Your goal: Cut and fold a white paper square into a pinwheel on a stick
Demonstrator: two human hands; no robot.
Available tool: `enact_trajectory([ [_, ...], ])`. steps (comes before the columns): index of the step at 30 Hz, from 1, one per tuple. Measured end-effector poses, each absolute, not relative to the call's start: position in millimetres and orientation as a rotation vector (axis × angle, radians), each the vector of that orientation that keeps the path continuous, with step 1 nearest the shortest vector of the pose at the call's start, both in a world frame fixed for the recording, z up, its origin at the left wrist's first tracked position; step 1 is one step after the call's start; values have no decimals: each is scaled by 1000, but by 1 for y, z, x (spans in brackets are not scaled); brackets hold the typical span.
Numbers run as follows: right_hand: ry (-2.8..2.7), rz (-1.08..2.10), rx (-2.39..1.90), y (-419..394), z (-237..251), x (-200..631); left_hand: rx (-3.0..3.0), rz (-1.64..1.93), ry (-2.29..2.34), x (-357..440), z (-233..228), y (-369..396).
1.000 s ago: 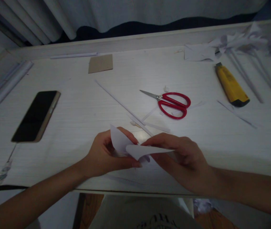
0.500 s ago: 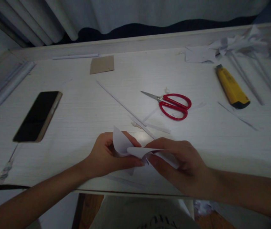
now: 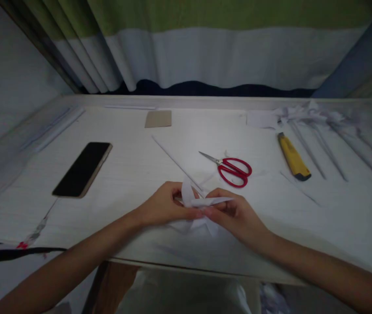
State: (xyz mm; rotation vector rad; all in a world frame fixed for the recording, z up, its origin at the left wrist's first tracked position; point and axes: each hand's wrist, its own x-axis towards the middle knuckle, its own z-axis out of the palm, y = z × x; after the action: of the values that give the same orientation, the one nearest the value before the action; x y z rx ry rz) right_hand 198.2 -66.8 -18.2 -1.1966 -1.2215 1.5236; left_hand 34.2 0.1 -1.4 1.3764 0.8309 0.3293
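Between my two hands, just above the table's near edge, is a piece of folded and curled white paper [image 3: 208,202]. My left hand [image 3: 169,205] pinches its left part with thumb and fingers. From the other side my right hand [image 3: 235,213] grips it, the thumb close to the left thumb. Paper points stick out above and below the fingers; the middle of the fold is partly hidden. A thin white paper stick [image 3: 174,161] lies just beyond the hands. Red-handled scissors [image 3: 235,171] rest beyond my right hand, blades pointing left.
A black phone [image 3: 83,169] with a cord lies at left. At right are a yellow box cutter [image 3: 293,157] and paper flowers [image 3: 320,115] on thin stems. Farther back sit a cardboard square [image 3: 158,119] and rolled paper [image 3: 60,130]. A curtain [image 3: 205,56] hangs behind.
The view has tilted up, showing more curtain. Both hands still hold the paper; the right fingers have shifted on it, and its points now spread out differently, with more showing below.
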Motion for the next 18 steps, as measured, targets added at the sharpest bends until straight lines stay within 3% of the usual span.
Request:
enact_trajectory([
  [4,-1156,1481,-1274,-55,-8,198,1488,291,761,41,13,18],
  [18,-1155,814,-1347,-18,6,204,1479,379,559,66,36,66],
])
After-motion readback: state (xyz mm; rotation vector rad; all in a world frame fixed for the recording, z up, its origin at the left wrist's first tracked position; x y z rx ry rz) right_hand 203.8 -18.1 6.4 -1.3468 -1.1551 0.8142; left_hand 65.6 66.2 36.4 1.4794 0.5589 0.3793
